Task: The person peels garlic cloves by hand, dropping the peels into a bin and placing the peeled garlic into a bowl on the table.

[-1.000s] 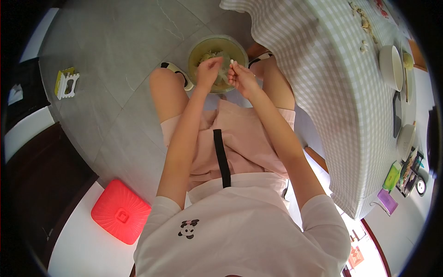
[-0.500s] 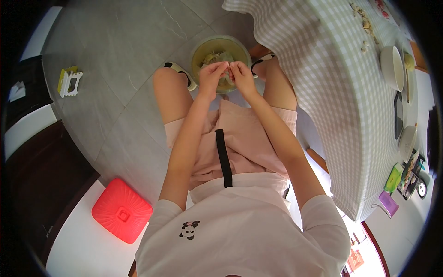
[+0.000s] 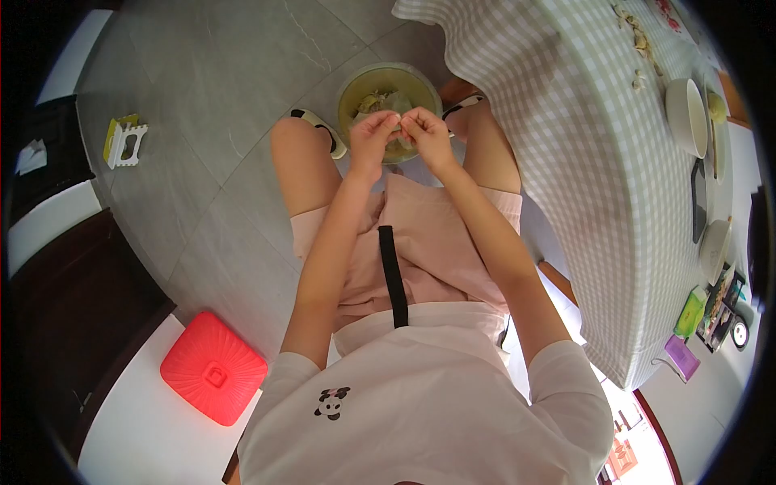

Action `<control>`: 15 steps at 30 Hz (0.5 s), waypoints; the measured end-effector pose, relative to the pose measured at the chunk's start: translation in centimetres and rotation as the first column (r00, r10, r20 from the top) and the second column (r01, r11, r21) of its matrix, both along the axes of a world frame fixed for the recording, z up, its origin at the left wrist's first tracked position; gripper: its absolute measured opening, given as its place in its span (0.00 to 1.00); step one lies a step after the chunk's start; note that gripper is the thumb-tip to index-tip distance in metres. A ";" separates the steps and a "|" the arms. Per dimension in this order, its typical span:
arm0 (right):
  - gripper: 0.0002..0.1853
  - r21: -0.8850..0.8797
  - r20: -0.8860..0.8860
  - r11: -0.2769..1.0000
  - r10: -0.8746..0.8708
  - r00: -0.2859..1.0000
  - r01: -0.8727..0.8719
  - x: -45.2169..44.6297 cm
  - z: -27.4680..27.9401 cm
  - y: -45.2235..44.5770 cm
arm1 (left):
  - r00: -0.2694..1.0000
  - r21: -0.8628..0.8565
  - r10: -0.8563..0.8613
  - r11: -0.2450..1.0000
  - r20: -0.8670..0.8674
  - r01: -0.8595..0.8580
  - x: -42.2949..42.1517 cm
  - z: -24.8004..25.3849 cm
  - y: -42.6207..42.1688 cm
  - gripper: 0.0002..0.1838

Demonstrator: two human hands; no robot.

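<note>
My left hand (image 3: 372, 139) and my right hand (image 3: 428, 136) meet above a round bin (image 3: 350, 89) between my feet. Both are closed in a pinch, thumbs and fingertips touching or nearly so. Between them shows a small whitish piece (image 3: 399, 126), too small to name for certain. Inside the bin, partly covered by my hands, lie pale yellowish scraps (image 3: 372, 102) and what looks like a translucent plastic bag (image 3: 398, 101).
To the right, a checked tablecloth (image 3: 558, 121) hangs over a table bearing pale yellowish bits (image 3: 638, 39), a white bowl (image 3: 685, 118) and a green packet (image 3: 689, 314). A red square stool (image 3: 214, 368) and a white-and-yellow stool (image 3: 125, 142) stand on the left.
My fingertips have drawn closer together, and the right hand has turned slightly inward. The whitish piece shows more plainly between them. The view has shifted very slightly.
</note>
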State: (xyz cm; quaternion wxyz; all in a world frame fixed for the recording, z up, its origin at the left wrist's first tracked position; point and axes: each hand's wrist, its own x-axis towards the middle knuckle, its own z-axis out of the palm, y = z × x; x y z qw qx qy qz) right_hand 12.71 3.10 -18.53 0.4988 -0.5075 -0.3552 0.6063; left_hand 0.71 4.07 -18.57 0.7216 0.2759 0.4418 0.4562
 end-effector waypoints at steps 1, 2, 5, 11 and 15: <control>0.05 -0.009 -0.013 1.000 0.004 1.000 -0.004 0.0 0.0 0.0 | 1.000 0.000 0.000 1.000 0.000 0.000 0.0 0.0 0.0 0.08; 0.05 -0.010 -0.013 1.000 0.004 1.000 -0.004 0.0 0.0 0.0 | 1.000 0.013 -0.003 1.000 0.005 0.003 0.1 0.1 0.0 0.08; 0.06 -0.053 -0.049 0.999 -0.003 0.999 0.000 0.0 0.0 0.0 | 1.000 0.025 -0.009 1.000 0.002 0.009 0.0 0.1 0.0 0.08; 0.07 -0.127 -0.128 0.992 0.012 0.992 -0.028 0.2 -0.2 0.1 | 0.999 0.045 -0.043 0.998 0.006 0.043 -0.1 0.0 0.1 0.08; 0.06 -0.142 -0.160 0.989 0.026 0.987 -0.050 0.3 -0.2 0.1 | 0.997 0.076 -0.060 0.996 0.040 0.057 -0.2 -0.1 0.2 0.08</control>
